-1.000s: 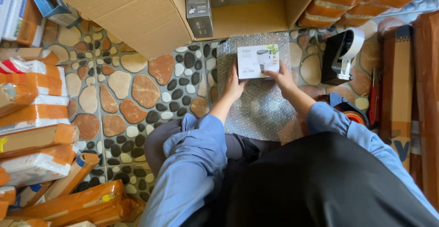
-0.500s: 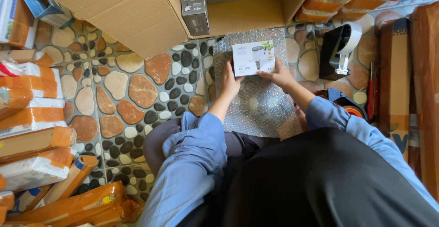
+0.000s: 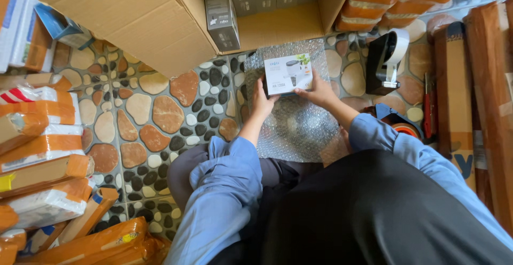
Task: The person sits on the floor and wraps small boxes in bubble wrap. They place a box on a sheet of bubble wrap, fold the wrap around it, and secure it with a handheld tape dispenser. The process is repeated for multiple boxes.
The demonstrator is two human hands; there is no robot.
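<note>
A small white product box (image 3: pixel 288 73) lies on a sheet of clear bubble wrap (image 3: pixel 299 129) spread over the stone-pattern floor. My left hand (image 3: pixel 262 103) grips the box's near left corner. My right hand (image 3: pixel 319 90) holds its near right side. Both arms wear light blue sleeves. The box sits near the far end of the sheet, just in front of a large open cardboard carton (image 3: pixel 133 19).
Several grey boxes (image 3: pixel 222 19) stand inside the carton. A black tape dispenser (image 3: pixel 389 62) sits to the right, with red scissors (image 3: pixel 429 112) and a tape roll (image 3: pixel 406 129) nearby. Orange-taped wrapped parcels (image 3: pixel 37 153) pile up at left; more (image 3: pixel 395 3) at top right.
Both hands and the white box have stayed on the bubble wrap, shifting slightly toward the carton. The grip looks the same.
</note>
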